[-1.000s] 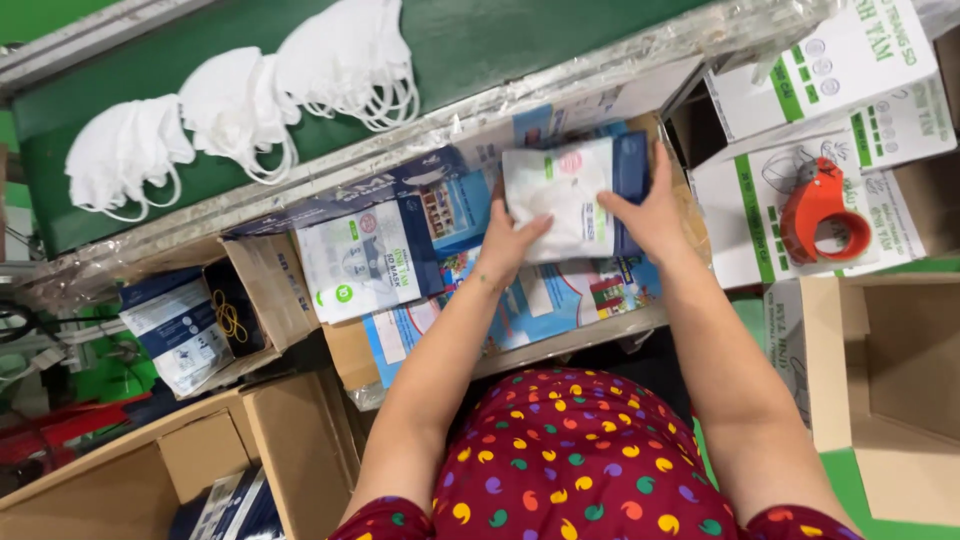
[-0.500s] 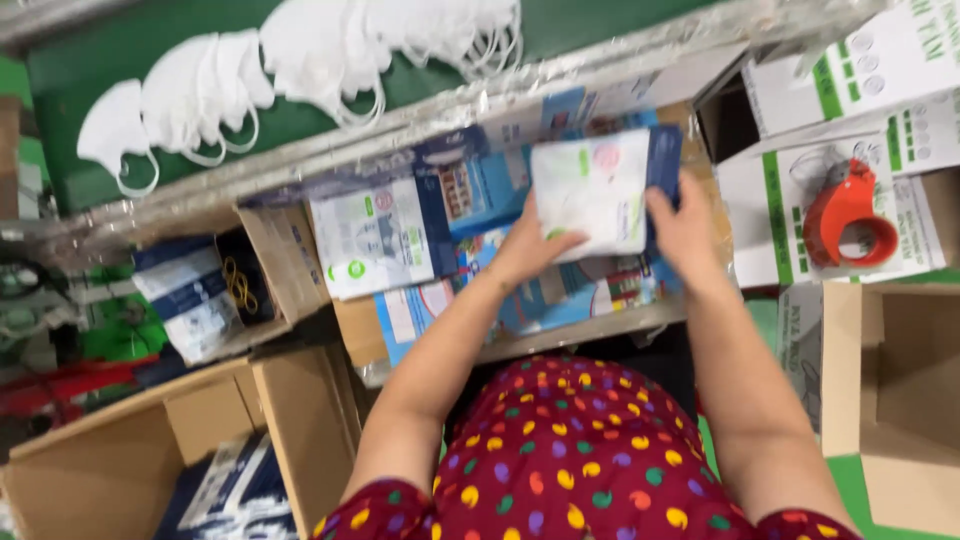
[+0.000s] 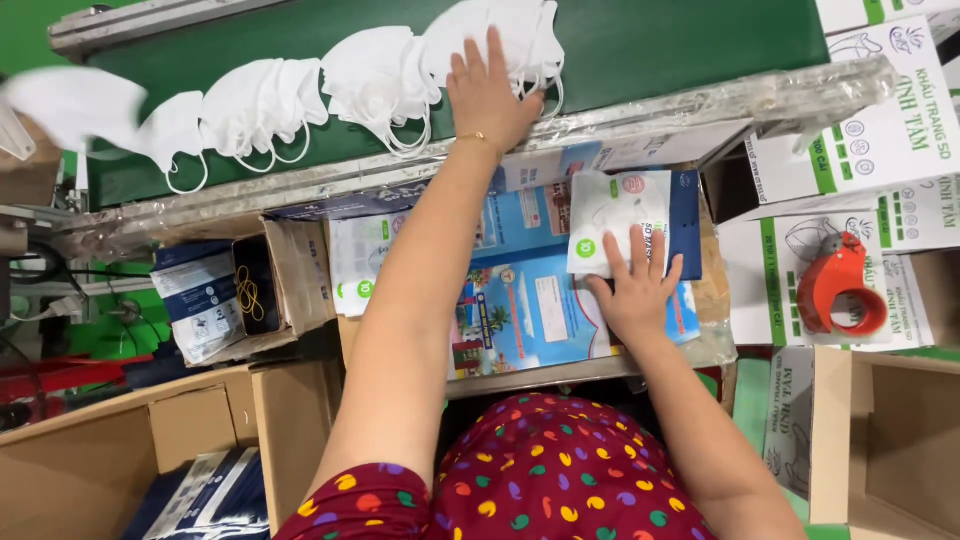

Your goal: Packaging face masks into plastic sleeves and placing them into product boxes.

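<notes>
From the head camera, my left hand (image 3: 487,92) has gone up from the pile in front of me to the green belt (image 3: 660,45), where it lies flat and open, fingers spread, on the nearest face mask (image 3: 520,40) in the row of white masks (image 3: 300,90). It presses on the mask but has not closed around anything. A second ago this hand was down beside my right, both on the white packet; half a second ago it was there too.

My right hand (image 3: 637,290) has stayed low. It rests open, palm down, fingers fanned, on the lower edge of the white packet (image 3: 615,215), which lies on the blue printed boxes (image 3: 530,300) stacked on the bench. It pins the packet rather than gripping it. The packet has hardly moved.

So the packet is now held by one hand alone while the other fetches a mask, which I judge means the packet is ready for filling.

A red tape dispenser (image 3: 845,290) sits on the white and green cartons (image 3: 880,150) to my right, and an open cardboard box (image 3: 90,460) stands at my lower left.
</notes>
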